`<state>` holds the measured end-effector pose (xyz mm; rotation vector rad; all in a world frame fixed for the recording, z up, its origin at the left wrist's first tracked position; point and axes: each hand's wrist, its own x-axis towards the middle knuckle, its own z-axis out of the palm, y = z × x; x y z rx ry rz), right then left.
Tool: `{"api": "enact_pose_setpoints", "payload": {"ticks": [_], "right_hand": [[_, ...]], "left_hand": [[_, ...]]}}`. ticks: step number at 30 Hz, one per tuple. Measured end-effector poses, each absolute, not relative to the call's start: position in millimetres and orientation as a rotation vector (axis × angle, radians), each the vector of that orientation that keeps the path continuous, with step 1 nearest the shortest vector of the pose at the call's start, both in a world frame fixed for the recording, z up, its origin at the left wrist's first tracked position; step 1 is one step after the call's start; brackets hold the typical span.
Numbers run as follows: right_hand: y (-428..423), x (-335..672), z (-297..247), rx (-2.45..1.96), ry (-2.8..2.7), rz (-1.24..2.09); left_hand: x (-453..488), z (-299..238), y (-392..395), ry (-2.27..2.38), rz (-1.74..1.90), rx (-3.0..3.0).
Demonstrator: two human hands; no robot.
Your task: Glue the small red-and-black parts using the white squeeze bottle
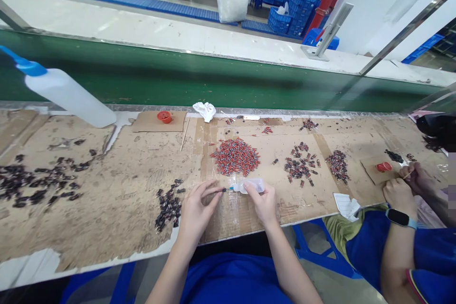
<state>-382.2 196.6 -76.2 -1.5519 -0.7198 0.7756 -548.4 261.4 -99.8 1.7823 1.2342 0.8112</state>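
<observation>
My right hand [261, 199] is closed around a small translucent squeeze bottle [257, 185], which lies nearly level with its blue tip pointing left. Between the thumb and fingers of my left hand [200, 206] is a small dark part [224, 190], right at the bottle's tip. What kind of part it is, I cannot make out. Just beyond both hands lies a pile of small red-and-dark parts [235, 156]. Left of my left hand, a heap of small black parts [168, 206] rests on the cardboard [124, 209].
A big white bottle with a blue nozzle [76, 95] leans at the left. Red cups [164, 117] sit on cardboard pieces. More part piles [302, 166] lie to the right. A co-worker's hands [404, 190] work at the far right. A green-sided conveyor [199, 78] runs behind.
</observation>
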Motion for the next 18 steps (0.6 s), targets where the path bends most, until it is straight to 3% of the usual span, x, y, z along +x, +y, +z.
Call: {"api": "enact_pose_setpoints", "payload": {"ticks": [18], "right_hand": [[198.3,-381.3,-76.8,-1.557,-0.727,0.772]], "left_hand": [[-548.2,-99.6,261.5,1.216,0.83,1.81]]}}
